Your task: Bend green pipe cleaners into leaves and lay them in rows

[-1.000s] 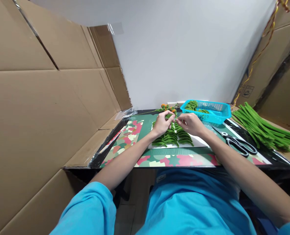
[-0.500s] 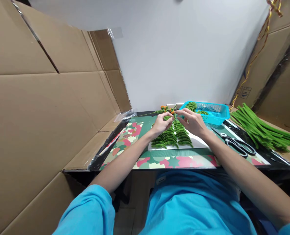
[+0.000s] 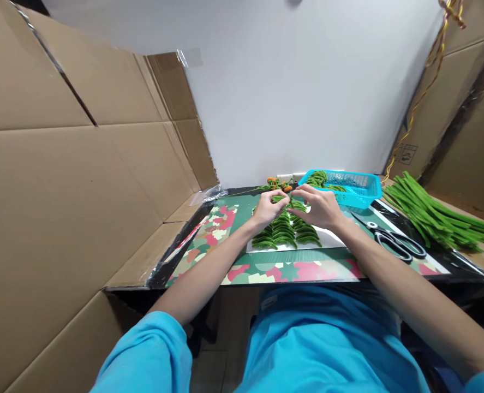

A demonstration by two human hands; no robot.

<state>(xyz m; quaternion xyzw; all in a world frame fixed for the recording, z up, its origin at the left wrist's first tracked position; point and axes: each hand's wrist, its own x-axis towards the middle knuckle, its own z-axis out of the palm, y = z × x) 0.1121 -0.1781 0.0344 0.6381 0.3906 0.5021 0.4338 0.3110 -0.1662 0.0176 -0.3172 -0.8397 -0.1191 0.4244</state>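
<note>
My left hand (image 3: 267, 209) and my right hand (image 3: 318, 206) meet over a white sheet (image 3: 332, 237) at the middle of the table. Both pinch a short green pipe-cleaner piece (image 3: 287, 200) between their fingertips. Beneath them, rows of bent green pipe-cleaner pieces (image 3: 285, 232) lie on the sheet. Just behind the hands sits a small green and orange pipe-cleaner stem (image 3: 278, 183).
A turquoise basket (image 3: 354, 188) with green pieces stands at the back right. Black scissors (image 3: 397, 242) lie to the right, and beyond them a pile of long green pipe cleaners (image 3: 434, 215). A camouflage-patterned mat (image 3: 209, 232) covers the table. Cardboard walls close in the left and right.
My right hand has moved a little up and left, toward my left hand, and both now pinch the green piece closer together. The view shifted slightly.
</note>
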